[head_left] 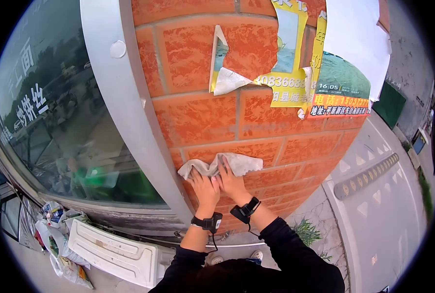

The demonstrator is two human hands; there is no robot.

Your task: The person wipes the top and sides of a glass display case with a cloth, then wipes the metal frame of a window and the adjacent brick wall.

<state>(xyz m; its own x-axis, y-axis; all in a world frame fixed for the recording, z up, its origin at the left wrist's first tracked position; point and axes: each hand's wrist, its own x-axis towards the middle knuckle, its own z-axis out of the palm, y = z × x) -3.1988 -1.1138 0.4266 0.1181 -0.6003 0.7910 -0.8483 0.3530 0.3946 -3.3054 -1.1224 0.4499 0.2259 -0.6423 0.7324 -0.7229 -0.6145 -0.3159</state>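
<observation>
A crumpled, greyish-white cloth [246,163] lies against the orange brick-patterned wall [202,119], just right of the grey metal frame. My left hand [205,185] presses on its left part with the fingers pointing up. Close beside it, my right hand [231,181] is on the middle of the cloth, fingers on the fabric. Both hands touch near the thumbs, and a black device is strapped to each wrist. Higher on the wall hang torn yellow posters [288,95] and a peeling white scrap [231,80].
A glass window [56,112] in a grey frame [124,88] stands at the left. Below it are a white plastic panel [112,251] and filled bags [63,249]. A green plant [306,232] grows at the wall's foot. Paving with a speed bump [366,178] lies right.
</observation>
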